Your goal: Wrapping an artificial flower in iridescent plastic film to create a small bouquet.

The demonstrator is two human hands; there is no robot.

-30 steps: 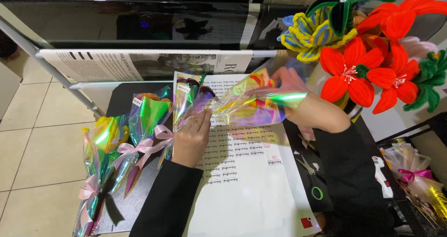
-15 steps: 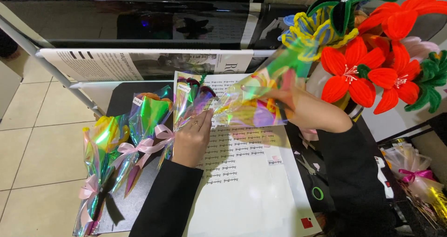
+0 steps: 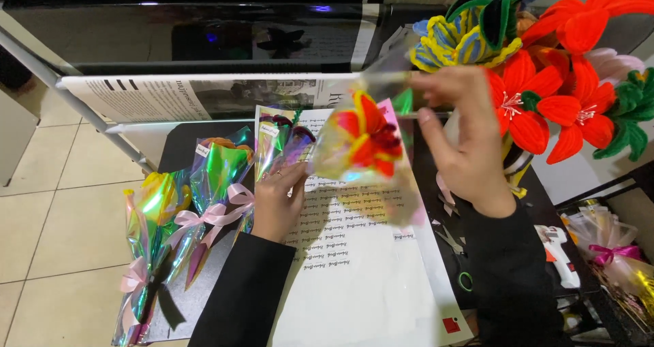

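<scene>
My right hand (image 3: pixel 463 139) is lifted above the counter (image 3: pixel 174 139), fingers curled and pressed together at the top of a single wrapped flower (image 3: pixel 364 143): a fuzzy red and yellow bloom with a dark centre, sheathed in a crinkly, see-through iridescent cone that throws pink and green glints. The cone hangs tilted from my grip, its narrow end blurred over the sheet below. My left hand (image 3: pixel 276 200) lies flat, fingers together and stretched forward, pressing on the white printed paper (image 3: pixel 354 279) spread smooth across the dark counter; its fingertips touch the edge of another wrapped flower (image 3: pixel 283 139) lying there. To the left of that hand lie more shiny cellophane cones (image 3: pixel 214 183), each tied with a soft pink satin ribbon (image 3: pixel 218 214), their colours shifting green to yellow. Behind my right hand stands a bunch of plush pipe-cleaner flowers (image 3: pixel 545 95), red petals with white stamens beside a blue and yellow one. A pair of scissors (image 3: pixel 455 251) with a green handle and a white glue gun (image 3: pixel 558 251) lie at the right.
</scene>
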